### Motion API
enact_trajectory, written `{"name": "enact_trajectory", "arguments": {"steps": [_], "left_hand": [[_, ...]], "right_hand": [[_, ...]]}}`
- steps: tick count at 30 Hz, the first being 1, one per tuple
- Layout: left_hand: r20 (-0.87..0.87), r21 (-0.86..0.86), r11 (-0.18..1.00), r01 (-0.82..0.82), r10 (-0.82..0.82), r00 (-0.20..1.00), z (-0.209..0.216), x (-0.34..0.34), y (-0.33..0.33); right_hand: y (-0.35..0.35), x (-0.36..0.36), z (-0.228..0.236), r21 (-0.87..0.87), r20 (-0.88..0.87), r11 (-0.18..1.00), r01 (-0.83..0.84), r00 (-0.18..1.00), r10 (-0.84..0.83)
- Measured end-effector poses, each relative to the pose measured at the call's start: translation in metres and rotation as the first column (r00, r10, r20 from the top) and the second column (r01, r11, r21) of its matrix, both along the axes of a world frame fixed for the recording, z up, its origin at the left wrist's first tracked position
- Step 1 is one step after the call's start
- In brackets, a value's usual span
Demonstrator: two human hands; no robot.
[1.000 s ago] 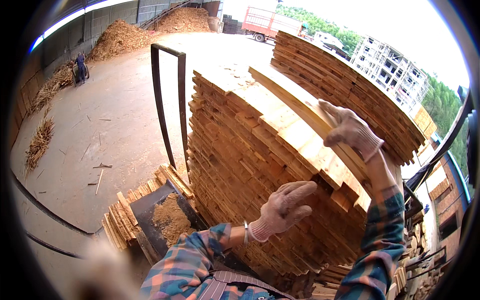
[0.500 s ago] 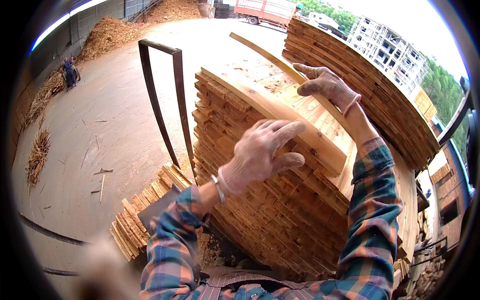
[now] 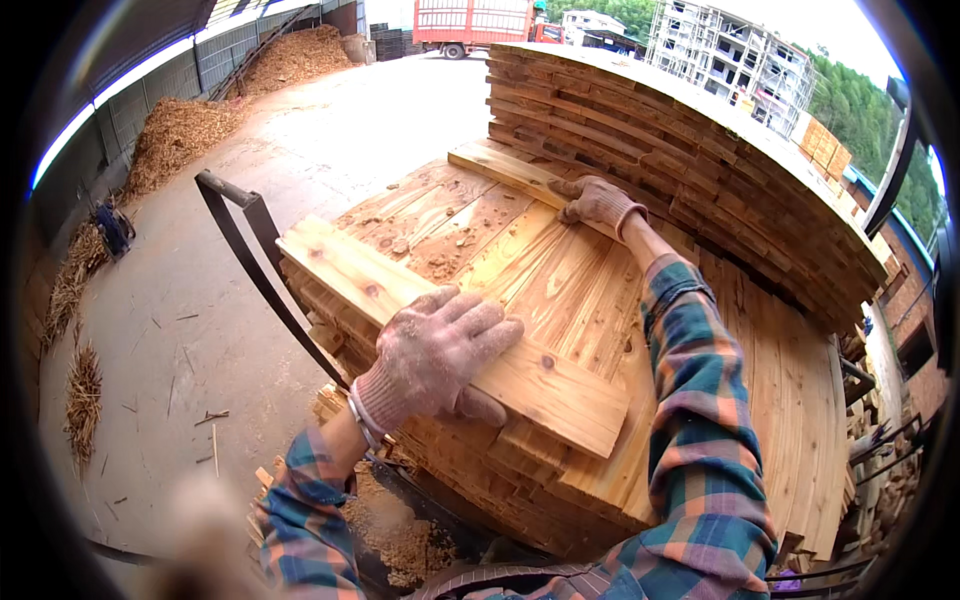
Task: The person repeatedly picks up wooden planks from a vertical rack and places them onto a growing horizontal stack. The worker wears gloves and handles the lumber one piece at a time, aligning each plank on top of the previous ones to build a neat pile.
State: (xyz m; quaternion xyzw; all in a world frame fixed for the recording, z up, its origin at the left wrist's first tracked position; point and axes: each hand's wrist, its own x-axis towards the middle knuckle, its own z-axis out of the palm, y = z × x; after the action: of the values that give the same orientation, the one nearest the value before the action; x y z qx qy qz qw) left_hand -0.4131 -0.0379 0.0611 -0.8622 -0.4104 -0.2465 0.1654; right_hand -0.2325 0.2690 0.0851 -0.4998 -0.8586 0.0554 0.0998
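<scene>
Both hands wear pale, dusty knit gloves. My left hand [image 3: 437,352] lies over the near wooden board [image 3: 545,378], its fingers across the top and its thumb down by the near edge. That board lies along the near side of a tall stack of planks [image 3: 545,255]. Farther off, my right hand [image 3: 597,204] is closed over a second wooden board [image 3: 500,170], which lies along the far side of the stack top, beside a higher pile. Part of this far board is hidden by the hand and forearm.
A higher plank pile [image 3: 660,165] rises behind the stack. Wood chips and sawdust [image 3: 437,262] are scattered on the planks between the boards. A dark metal frame [image 3: 265,250] stands at the stack's left. Chip heaps [image 3: 185,140], a person [image 3: 113,230] and a red truck [image 3: 475,22] are farther off.
The right hand's board has gone from standing on edge to lying against the higher pile. My left hand has come down onto the near board. The whole view has shifted.
</scene>
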Motion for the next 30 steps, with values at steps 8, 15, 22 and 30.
{"name": "enact_trajectory", "arguments": {"steps": [8,15,22,30], "left_hand": [[0.013,0.033,0.999,-0.037,0.037,0.999,-0.003,0.003,0.003],[0.067,0.084,0.996,-0.033,0.028,0.997,-0.018,0.001,0.011],[0.073,0.005,0.996,-0.091,0.091,0.993,-0.003,0.006,-0.021],[0.601,0.262,0.794,0.549,-0.579,0.551,-0.034,0.154,-0.148]], "right_hand": [[0.046,-0.001,-0.007,-0.062,-0.119,0.974,-0.217,0.971,0.209],[-0.039,0.036,0.041,0.097,0.078,0.989,-0.113,0.991,0.105],[-0.287,0.326,0.097,0.275,-0.548,0.906,0.323,0.827,-0.128],[-0.781,0.483,-0.285,-0.51,-0.794,0.028,0.86,-0.458,-0.399]]}}
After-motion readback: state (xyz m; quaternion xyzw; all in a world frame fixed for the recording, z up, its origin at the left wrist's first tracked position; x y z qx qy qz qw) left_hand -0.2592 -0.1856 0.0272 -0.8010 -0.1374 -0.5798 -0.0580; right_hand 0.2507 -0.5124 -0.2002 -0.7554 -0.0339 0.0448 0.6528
